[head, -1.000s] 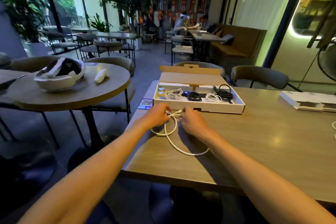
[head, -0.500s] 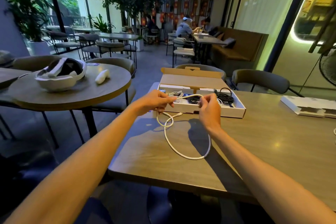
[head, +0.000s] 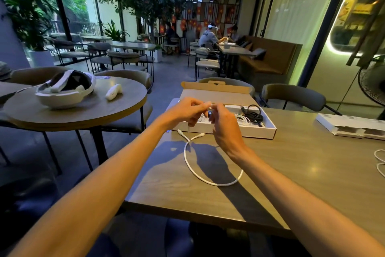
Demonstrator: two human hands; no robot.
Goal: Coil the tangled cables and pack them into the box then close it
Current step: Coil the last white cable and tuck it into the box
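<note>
Now the left hand (head: 185, 110) and right hand (head: 224, 125) have risen from the tabletop (head: 312, 163) to meet before the open box (head: 260, 131) at frame centre, fingers pinching the white cable (head: 208, 181), whose loop trails below, so coiling looks barely begun.

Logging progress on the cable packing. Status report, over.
Left hand and right hand pinch white cable, raised before box. Rest of it loops on table. Box open, black cable coil inside. No obstruction seen.
</note>
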